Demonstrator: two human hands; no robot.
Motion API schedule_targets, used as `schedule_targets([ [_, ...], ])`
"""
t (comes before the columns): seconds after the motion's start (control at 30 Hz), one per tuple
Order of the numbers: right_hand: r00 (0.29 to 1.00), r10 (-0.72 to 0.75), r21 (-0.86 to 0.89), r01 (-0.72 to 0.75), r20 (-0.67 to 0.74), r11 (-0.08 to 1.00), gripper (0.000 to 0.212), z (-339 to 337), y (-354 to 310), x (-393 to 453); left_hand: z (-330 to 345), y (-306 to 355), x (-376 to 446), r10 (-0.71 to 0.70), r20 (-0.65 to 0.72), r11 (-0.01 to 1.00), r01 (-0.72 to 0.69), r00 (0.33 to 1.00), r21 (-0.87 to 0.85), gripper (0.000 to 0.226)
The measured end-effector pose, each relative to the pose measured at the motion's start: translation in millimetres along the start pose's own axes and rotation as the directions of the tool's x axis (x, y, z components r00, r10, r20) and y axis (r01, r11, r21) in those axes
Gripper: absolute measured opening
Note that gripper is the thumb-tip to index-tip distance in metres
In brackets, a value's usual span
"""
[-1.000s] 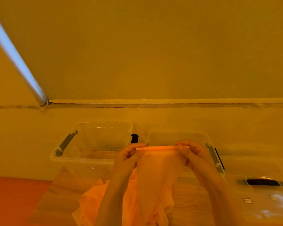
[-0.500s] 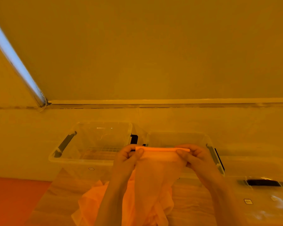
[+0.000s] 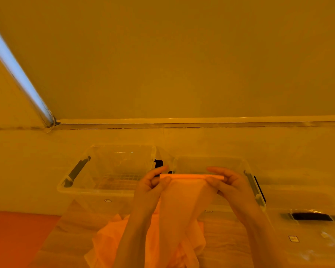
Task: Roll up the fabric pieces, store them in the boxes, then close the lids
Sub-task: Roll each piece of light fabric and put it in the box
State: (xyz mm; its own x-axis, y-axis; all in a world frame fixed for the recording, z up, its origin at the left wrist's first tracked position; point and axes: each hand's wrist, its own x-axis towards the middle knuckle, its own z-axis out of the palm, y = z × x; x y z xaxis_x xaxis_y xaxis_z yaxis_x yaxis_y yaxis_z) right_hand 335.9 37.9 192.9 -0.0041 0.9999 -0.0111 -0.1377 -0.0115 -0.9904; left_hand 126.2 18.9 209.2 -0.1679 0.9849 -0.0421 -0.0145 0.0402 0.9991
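A thin orange fabric piece [image 3: 182,202] hangs in front of me, its top edge wound into a narrow roll [image 3: 190,176]. My left hand [image 3: 153,185] pinches the roll's left end and my right hand [image 3: 226,182] pinches its right end. The loose length drops down onto more crumpled orange fabric [image 3: 112,242] on the table. Behind the hands stand two clear plastic boxes without lids: the left box [image 3: 97,190] with a grid pattern on its floor, and the right box [image 3: 211,163], partly hidden by my hands.
A clear lid with a black handle [image 3: 309,217] lies at the right on the wooden table [image 3: 70,233]. An orange floor strip [image 3: 17,238] shows at the lower left. A pale wall and window sill [image 3: 182,120] run behind the boxes.
The roll at the fabric's top edge has grown a little thicker as my fingers turned it. Both hands stay at about the same height in front of the boxes.
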Motion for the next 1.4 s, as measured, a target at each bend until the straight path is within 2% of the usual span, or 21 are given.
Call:
schedule_targets([
  [0.07, 1.0, 0.013, 0.023, -0.014, 0.016, 1.0, 0.025, -1.6, 0.2, 0.1, -1.1, 0.2, 0.0, -0.006, 0.002, 1.0, 0.006, 1.0, -0.003, 0.021],
  [0.17, 1.0, 0.019, 0.025, -0.02, 0.017, 0.999, 0.017, -2.3, 1.3, 1.1, -0.5, 1.8, -1.2, 0.0, -0.014, 1.0, 0.0, 1.0, 0.007, 0.009],
  [0.37, 0.999, -0.008, -0.049, 0.01, 0.035, 0.999, 0.012, 1.6, 0.9, 1.4, 0.4, -0.5, 2.7, 0.004, 0.006, 1.0, -0.004, 1.0, -0.009, 0.012],
  [0.5, 0.998, 0.011, 0.049, -0.014, 0.064, 0.999, 0.017, 1.2, 0.3, 0.9, 0.9, -1.2, 4.8, -0.005, -0.008, 1.0, 0.005, 1.0, -0.018, 0.019],
  [0.6, 0.998, 0.021, 0.101, -0.027, 0.064, 0.994, 0.014, 2.0, -1.7, 0.6, 2.7, 1.6, 4.2, 0.0, -0.011, 0.999, -0.001, 1.0, -0.032, 0.013],
  [0.73, 1.0, -0.004, 0.032, 0.004, 0.017, 0.999, 0.01, 3.8, -1.9, 1.7, 4.3, 2.0, 4.6, 0.024, -0.03, 0.998, -0.023, 0.999, 0.051, 0.01],
  [0.87, 0.999, 0.01, 0.02, -0.011, 0.034, 1.0, 0.022, 2.6, 0.0, 3.1, 3.3, 1.0, 5.7, 0.026, -0.038, 0.996, -0.023, 0.999, 0.092, 0.012],
  [0.97, 0.999, 0.048, 0.053, -0.049, 0.021, 0.997, 0.019, 1.9, 1.5, 4.5, 2.9, 1.3, 5.0, 0.028, -0.033, 0.997, -0.025, 0.999, 0.079, 0.012],
  [1.23, 0.999, -0.009, -0.066, 0.007, -0.033, 0.998, 0.01, 0.1, 2.8, 4.8, 2.2, -1.1, 6.8, 0.012, -0.007, 0.998, -0.011, 1.0, 0.058, 0.013],
  [1.4, 1.0, -0.003, -0.124, 0.004, 0.006, 0.992, 0.016, -0.1, 5.3, 6.4, 1.6, -2.9, 7.6, -0.01, -0.01, 0.997, 0.011, 1.0, 0.076, 0.016],
])
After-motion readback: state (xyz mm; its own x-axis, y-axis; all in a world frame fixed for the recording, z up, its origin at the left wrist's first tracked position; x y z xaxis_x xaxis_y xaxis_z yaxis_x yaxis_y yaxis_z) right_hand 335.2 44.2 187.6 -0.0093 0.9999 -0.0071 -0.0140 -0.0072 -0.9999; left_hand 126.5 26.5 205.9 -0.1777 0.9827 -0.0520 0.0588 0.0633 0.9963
